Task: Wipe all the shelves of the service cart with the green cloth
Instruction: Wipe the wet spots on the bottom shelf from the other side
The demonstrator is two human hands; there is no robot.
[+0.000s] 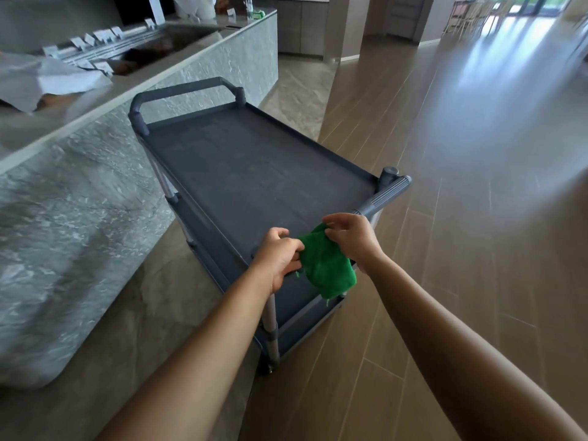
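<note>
Left hand (280,257) and right hand (351,238) each pinch the green cloth (326,265) above the service cart (254,173) top shelf.

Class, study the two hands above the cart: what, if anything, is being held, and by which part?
The green cloth, held by both hands: the left hand pinches its left edge, the right hand pinches its upper corner; the rest hangs loose.

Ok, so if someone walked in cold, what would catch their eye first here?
The bright green cloth jumps out, gripped by the left hand and right hand above the near end of the dark grey service cart. The cart stands alongside a stone counter on the left, with glare on the wooden floor at right.
</note>
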